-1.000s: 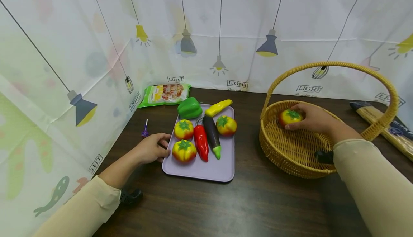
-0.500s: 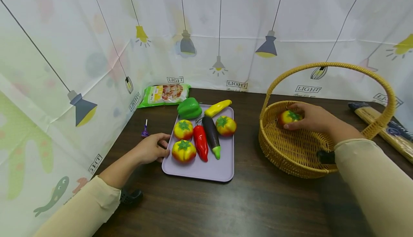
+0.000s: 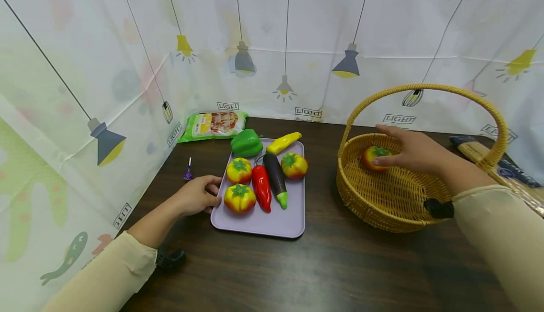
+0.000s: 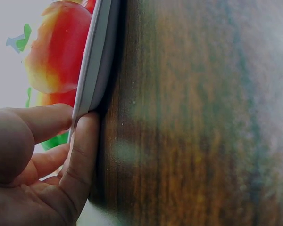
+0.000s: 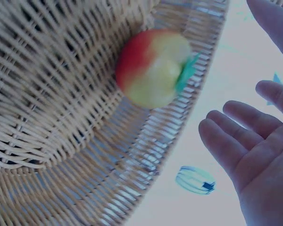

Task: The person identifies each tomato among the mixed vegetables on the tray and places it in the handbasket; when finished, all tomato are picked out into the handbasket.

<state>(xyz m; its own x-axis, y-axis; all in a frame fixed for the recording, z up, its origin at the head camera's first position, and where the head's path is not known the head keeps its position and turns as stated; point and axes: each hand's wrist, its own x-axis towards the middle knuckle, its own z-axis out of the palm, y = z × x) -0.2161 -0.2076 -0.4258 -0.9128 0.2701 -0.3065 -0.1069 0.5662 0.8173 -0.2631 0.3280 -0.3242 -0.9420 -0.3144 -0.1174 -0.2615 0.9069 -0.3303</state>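
My left hand (image 3: 199,195) pinches the left rim of a lilac tray (image 3: 280,229), thumb over the rim and a finger against its outer side in the left wrist view. On the tray lie several red-yellow toy tomatoes (image 3: 240,198), a red chili pepper (image 3: 261,187), an eggplant (image 3: 275,175), a green bell pepper (image 3: 246,143) and a long yellow pepper or banana-shaped piece (image 3: 284,143). My right hand (image 3: 418,151) hovers over a wicker basket (image 3: 361,203), fingers spread. Inside the basket, against its far wall, another toy tomato (image 5: 153,68) sits apart from those fingers.
The basket's tall arched handle (image 3: 425,86) rises around the right forearm. A green food packet (image 3: 214,125) lies behind the tray, a purple-wrapped lollipop (image 3: 188,172) to its left. A long package (image 3: 497,158) lies right of the basket. A printed cloth (image 3: 272,33) hangs behind.
My right hand has let go of the toy tomato in the basket, opened its fingers and lifted up and right. The left hand keeps its hold on the tray.
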